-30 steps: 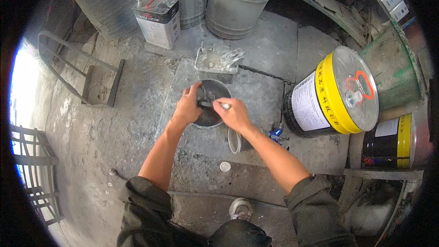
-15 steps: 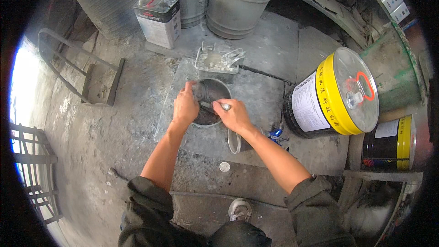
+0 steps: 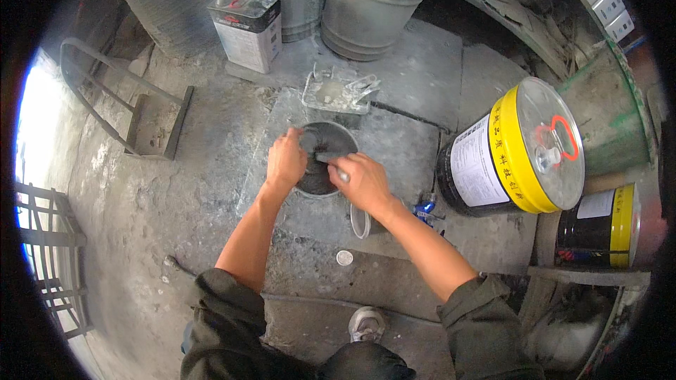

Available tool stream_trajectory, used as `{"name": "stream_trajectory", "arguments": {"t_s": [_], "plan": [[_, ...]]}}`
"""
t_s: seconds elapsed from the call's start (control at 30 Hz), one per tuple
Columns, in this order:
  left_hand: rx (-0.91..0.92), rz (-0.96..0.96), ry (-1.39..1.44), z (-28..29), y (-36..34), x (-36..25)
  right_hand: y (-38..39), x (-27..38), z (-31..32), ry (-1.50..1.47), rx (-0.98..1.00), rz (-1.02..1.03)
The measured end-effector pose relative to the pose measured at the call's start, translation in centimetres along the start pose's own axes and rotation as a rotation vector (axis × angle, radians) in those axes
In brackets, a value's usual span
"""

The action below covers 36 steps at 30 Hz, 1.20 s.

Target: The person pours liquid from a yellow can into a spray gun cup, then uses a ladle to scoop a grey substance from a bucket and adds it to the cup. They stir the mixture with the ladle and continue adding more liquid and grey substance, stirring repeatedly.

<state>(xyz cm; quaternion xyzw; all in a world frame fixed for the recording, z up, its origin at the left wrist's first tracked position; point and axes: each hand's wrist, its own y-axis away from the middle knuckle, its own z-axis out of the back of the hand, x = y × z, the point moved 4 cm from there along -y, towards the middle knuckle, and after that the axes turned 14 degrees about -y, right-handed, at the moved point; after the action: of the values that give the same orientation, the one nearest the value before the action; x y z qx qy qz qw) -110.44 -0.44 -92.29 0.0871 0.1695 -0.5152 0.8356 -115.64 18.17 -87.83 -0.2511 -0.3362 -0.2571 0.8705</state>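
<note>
A round metal pail stands on the floor in front of me, with dark grey material inside. My left hand is closed over the pail's left rim, its fingertips hidden. A tool with a pale grey handle reaches into the pail from my right hand, which is closed around it. The tool's working end is hard to make out. Partly beneath my right wrist stands a translucent cup. Just beyond the pail lies a tray crusted with pale residue.
A black drum with a yellow band stands at right, near a blue fitting. Behind are a square can and grey drums. A hand cart is at left. A white disc and a hose lie nearer me.
Inside the pail, my right hand has turned the tool, and its handle now points differently. My left hand stays at the rim. The whole view has shifted slightly.
</note>
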Motion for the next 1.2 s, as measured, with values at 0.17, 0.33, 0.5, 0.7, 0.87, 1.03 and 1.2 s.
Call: {"name": "stream_trajectory", "arguments": {"t_s": [0.17, 0.33, 0.5, 0.7, 0.87, 1.03, 1.2], "plan": [[0.018, -0.066, 0.079, 0.3, 0.8, -2.1, 0.2, -1.1, 0.0, -0.124, -0.131, -0.140], [-0.096, -0.009, 0.101, 0.5, 0.3, -1.3, -0.4, -2.1, 0.3, -0.346, 0.002, -0.560], [-0.014, 0.030, -0.085, -0.6, 0.2, -0.4, 0.5, 0.2, -0.4, 0.089, -0.022, 0.080], [-0.038, 0.045, 0.129, 0.5, 1.3, -2.2, 0.1, -3.7, 0.4, -0.373, -0.124, -0.531], [0.159, 0.070, 0.015, -0.4, 0.1, -0.5, 0.3, -0.8, 0.4, -0.073, -0.032, -0.017], [0.056, -0.060, 0.094, -0.4, 1.2, -2.4, 0.7, -2.4, 0.4, -0.182, -0.156, -0.200], [0.034, 0.022, 0.146, 0.2, 1.2, -1.5, 0.5, -5.0, -0.5, -0.723, -0.130, -0.726]]}}
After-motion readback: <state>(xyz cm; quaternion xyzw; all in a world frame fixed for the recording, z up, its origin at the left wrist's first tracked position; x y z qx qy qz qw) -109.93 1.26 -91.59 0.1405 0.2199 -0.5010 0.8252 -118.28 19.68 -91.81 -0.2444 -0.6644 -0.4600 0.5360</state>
